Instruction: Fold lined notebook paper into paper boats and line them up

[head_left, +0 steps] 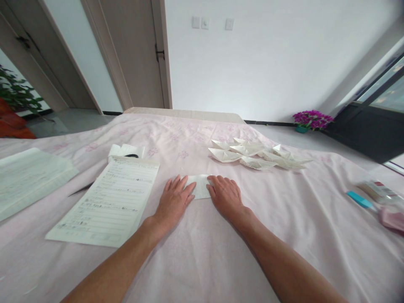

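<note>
A small folded sheet of paper [201,187] lies flat on the pink cloth in front of me. My left hand [177,197] rests on its left end, fingers spread and pressed down. On the right end lies my right hand [224,194], its fingers stretched out over the paper and holding nothing. Beyond my right hand sits a group of several folded paper boats [249,153]. To the left of my left hand is a stack of handwritten lined sheets [110,200], with scissors [82,189] partly hidden under it.
More paper [31,179] lies at the far left of the pink floral cloth [195,261]. Near the right edge are a blue-handled item [359,199], a clear packet [380,191] and a pink object [391,219]. Purple flowers [312,120] stand on the floor beyond.
</note>
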The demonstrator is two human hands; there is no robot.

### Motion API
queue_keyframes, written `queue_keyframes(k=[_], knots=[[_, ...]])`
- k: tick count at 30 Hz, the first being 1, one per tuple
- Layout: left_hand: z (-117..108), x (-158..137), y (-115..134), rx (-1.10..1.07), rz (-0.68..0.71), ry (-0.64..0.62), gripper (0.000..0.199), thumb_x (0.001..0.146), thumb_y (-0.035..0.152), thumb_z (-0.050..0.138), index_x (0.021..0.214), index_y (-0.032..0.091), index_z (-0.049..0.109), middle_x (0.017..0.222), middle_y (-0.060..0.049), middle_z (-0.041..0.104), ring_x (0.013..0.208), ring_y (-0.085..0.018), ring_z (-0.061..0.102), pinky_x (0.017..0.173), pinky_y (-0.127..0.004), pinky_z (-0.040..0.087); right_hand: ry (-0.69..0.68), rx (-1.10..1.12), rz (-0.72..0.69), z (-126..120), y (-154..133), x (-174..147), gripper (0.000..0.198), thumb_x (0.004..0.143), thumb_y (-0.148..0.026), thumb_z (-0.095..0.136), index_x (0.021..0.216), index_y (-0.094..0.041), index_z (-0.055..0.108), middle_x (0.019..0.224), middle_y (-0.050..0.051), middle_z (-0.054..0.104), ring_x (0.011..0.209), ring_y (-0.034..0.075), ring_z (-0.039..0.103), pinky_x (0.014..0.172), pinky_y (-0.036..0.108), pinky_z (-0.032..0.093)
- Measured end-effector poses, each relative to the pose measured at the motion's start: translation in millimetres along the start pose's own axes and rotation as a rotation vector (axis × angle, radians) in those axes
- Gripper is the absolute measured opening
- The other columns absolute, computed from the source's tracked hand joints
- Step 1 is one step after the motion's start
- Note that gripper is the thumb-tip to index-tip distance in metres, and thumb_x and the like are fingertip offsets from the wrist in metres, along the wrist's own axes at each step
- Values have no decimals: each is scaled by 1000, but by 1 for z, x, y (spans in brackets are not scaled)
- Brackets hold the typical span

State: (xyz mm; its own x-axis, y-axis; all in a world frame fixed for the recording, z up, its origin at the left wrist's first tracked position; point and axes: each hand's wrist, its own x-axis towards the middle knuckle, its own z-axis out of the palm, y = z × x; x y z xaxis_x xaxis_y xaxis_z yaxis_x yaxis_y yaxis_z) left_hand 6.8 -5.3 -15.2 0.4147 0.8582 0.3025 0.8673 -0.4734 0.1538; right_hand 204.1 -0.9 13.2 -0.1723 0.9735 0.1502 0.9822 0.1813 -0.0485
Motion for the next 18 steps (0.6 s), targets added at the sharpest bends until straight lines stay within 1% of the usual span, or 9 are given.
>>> queue_keyframes(k=[6,11,15,18], knots=[[2,-1,1,3,98,43,30,97,22,48,124,26,61,135,-8,59,131,-28,48,111,-52,35,11,5,-10,0,0,-1,27,99,-34,42,121,-26,55,103,5,66,92,23,58,82,35,33],[1,-2,0,7,160,40,34,96,16,46,126,25,60,135,-8,58,131,-25,49,111,-46,39,-6,12,-8,-1,1,-1,28,99,-34,40,122,-25,55,104,6,66,92,23,59,82,34,33],[1,-4,-1,-3,168,38,36,97,14,43,127,25,59,137,-8,57,131,-24,49,111,-47,39,-11,18,-13,1,2,1,29,100,-32,38,122,-26,55,104,6,67,92,23,59,82,34,34],[1,-4,-2,-1,180,31,36,97,15,44,128,25,59,137,-9,57,131,-25,49,111,-47,39,2,30,-20,4,4,2,29,100,-30,38,122,-25,56,105,6,67,92,22,59,82,33,34]])
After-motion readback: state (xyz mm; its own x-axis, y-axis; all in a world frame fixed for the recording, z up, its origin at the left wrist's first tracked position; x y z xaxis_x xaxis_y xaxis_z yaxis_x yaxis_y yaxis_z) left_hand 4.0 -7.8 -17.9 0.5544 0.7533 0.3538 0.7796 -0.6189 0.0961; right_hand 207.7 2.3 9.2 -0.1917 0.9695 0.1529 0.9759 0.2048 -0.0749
